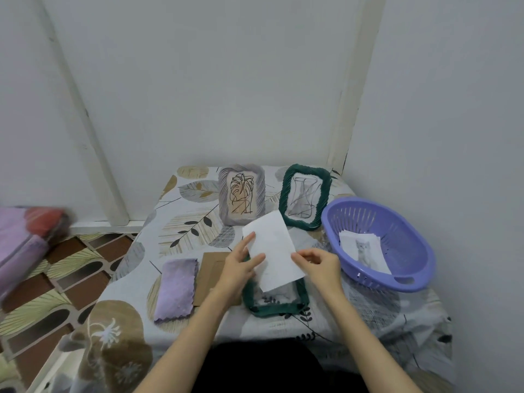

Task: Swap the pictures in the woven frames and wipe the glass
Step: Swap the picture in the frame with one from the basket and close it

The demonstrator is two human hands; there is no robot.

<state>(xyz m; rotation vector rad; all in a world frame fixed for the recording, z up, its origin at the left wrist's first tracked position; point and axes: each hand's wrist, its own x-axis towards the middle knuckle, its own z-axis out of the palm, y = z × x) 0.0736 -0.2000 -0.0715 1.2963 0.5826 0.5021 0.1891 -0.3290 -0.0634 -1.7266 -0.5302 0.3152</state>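
A white picture sheet, blank side up, is held over a dark green woven frame that lies flat on the table near me. My left hand grips the sheet's left edge and my right hand pinches its right edge. The sheet hides most of the frame's opening. A brown cardboard backing lies to the left of the frame, partly under my left wrist. At the back stand a grey woven frame with a leaf drawing and a second green woven frame with a line drawing.
A folded purple cloth lies left of the backing. A purple plastic basket at the right holds several prints, a cat picture on top. The leaf-patterned tablecloth covers the small table; walls close behind and right. Pink fabric lies at far left.
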